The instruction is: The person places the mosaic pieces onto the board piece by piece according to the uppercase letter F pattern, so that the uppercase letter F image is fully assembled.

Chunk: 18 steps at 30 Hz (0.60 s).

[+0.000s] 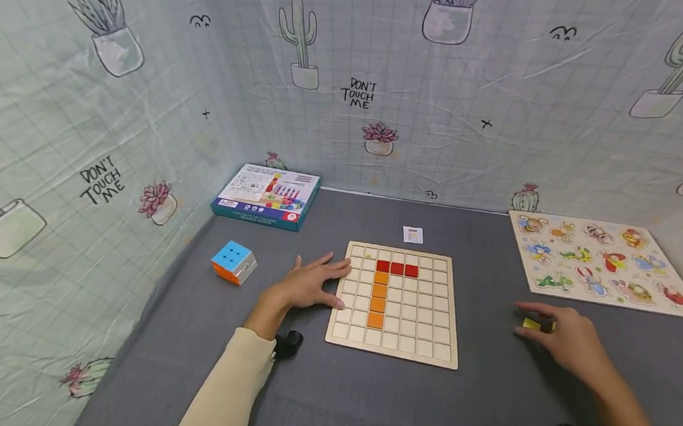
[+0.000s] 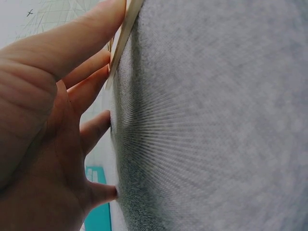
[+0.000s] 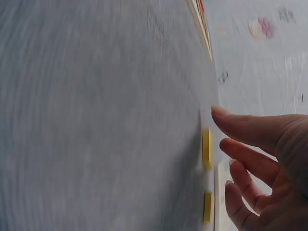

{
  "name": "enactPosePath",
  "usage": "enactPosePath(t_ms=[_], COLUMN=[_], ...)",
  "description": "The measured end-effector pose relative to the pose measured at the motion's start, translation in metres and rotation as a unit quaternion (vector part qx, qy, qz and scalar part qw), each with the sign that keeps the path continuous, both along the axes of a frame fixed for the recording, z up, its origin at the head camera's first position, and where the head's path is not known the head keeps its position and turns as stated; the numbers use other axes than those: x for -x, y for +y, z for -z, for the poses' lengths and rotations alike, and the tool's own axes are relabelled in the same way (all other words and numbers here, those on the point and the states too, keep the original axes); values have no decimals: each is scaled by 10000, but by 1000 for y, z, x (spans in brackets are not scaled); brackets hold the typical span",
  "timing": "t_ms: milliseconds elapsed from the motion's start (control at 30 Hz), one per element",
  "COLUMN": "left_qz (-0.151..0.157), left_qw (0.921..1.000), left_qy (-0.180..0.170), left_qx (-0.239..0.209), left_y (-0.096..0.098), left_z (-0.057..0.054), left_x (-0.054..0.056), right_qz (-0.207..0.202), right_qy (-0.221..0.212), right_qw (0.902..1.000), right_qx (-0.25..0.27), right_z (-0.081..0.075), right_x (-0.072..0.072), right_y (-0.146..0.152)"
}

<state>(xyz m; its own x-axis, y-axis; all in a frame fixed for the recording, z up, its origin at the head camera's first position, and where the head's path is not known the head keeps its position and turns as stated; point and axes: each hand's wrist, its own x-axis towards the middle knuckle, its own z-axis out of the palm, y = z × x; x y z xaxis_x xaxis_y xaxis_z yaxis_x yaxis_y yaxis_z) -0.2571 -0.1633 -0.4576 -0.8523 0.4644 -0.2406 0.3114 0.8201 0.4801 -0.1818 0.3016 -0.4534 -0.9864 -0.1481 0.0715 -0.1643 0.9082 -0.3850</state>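
Observation:
A square wooden grid board lies on the grey cloth, with red tiles in a short row and several orange tiles in a column below. My left hand rests at the board's left edge, fingers spread and thumb touching the rim. To the right of the board, my right hand hovers over a yellow tile, thumb and fingers apart. In the right wrist view, that hand holds nothing; one yellow tile stands close by its fingertips and another yellow tile lies further along the cloth.
Behind the board lies a small printed card. A puzzle cube and a flat game box are on the left. An insect picture puzzle occupies the back right, before a cactus-print curtain.

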Motion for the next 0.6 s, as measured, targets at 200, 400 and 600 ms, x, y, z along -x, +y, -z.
enactPosePath(t_ms=[200, 400, 600], left_qz=[25, 21, -25], left_qw=[10000, 10000, 10000], left_qy=[11, -13, -28], left_qx=[54, 34, -15], left_y=[0, 0, 0], left_z=[0, -1, -1], left_x=[1, 0, 0], right_qz=[185, 326, 420], right_qy=[-453, -594, -545], right_qw=[9987, 9977, 9976], right_qx=[-126, -35, 106], right_z=[4, 8, 8], right_x=[0, -1, -1], right_y=[19, 23, 22])
